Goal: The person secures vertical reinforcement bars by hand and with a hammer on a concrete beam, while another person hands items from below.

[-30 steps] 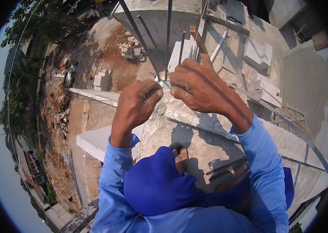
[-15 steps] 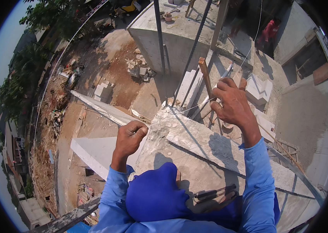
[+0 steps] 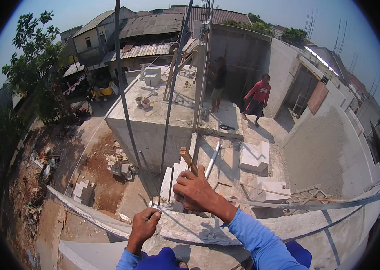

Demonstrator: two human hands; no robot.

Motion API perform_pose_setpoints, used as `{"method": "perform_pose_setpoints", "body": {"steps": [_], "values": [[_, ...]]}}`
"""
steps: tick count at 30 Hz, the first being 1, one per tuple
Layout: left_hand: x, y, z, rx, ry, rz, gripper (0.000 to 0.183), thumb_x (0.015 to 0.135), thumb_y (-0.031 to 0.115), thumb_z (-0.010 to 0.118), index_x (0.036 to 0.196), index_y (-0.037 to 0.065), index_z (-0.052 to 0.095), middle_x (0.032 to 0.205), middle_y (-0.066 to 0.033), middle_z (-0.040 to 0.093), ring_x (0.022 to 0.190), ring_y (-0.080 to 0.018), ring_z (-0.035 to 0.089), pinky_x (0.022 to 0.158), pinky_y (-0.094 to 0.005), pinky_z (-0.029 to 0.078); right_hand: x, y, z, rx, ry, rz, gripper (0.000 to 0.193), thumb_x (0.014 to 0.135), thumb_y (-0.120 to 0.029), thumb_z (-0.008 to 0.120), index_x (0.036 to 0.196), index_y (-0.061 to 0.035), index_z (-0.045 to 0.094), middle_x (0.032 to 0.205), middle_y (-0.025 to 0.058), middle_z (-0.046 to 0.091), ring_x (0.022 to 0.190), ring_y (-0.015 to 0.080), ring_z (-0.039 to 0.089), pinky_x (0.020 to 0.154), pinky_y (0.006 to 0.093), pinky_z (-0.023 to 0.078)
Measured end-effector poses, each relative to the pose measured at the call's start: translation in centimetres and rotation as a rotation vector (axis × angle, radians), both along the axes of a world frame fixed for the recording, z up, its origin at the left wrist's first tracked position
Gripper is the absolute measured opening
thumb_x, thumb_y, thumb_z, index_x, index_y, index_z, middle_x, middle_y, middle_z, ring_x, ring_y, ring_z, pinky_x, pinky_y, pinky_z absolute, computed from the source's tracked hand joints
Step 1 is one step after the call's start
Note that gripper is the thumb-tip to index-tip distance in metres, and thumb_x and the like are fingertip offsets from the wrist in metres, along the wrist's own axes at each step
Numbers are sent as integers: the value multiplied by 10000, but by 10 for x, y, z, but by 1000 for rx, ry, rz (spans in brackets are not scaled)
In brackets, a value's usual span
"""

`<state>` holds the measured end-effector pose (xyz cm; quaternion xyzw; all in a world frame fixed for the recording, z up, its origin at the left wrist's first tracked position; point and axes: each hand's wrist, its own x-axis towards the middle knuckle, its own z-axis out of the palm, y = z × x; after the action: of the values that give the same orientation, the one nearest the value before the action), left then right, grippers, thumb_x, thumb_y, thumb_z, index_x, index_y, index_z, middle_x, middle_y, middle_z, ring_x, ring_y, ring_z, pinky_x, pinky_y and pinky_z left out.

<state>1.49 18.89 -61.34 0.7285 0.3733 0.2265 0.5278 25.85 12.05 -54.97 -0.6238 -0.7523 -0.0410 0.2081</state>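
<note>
Rebar (image 3: 168, 135) near left hand (image 3: 144, 226); bucket (image 3: 146, 103) upright, contents unclear.

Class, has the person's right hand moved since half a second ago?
Yes, leftward: the right hand was mostly right of the wooden post and now overlaps its lower part in view.

Dk gry rebar (image 3: 117, 45); blu sleeve (image 3: 261, 238).

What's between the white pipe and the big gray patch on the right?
White blocks, on the floor between the white pipe and the gray patch. The head view shows it.
</note>
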Motion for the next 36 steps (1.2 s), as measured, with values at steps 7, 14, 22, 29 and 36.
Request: {"method": "perform_pose_setpoints", "body": {"steps": [7,14,22,29,36], "values": [[3,-11,-20,-24,6,62,156,890,128,647,894,-22,692,761,-79,669,728,-136,620,674,-296,497,19,0,2,-87,-39,-77,172,848,-282,686,911,-130,637,961,19,593,1150,227,525,885,632,313],[18,-2,-11,61,-67,61,151,896,116,634,879,-23,690,747,-60,654,701,-124,589,651,-287,477,-12,8,-24,-19,5,73,178,861,-280,644,895,-106,659,914,36,548,1053,230,513,859,647,316],[0,-17,-44,-111,0,108,173,897,139,640,887,-24,697,737,-37,643,698,-109,576,640,-281,474,-13,8,-47,-137,44,44,199,845,-274,664,927,-92,664,971,48,575,1126,244,515,896,677,377],[-26,-30,-101,-273,73,190,200,878,156,658,885,-41,695,686,-34,625,632,-102,555,578,-284,452,-19,18,-80,-200,33,11,224,812,-273,707,953,-105,662,1021,41,595,1138,251,509,870,629,383],[-25,-33,-146,-435,100,316,201,843,146,673,896,-45,700,674,-35,618,599,-101,537,546,-272,434,-37,23,-136,-355,114,-1,272,830,-284,672,1025,-93,669,1083,76,601,1164,299,489,899,664,384]]}}
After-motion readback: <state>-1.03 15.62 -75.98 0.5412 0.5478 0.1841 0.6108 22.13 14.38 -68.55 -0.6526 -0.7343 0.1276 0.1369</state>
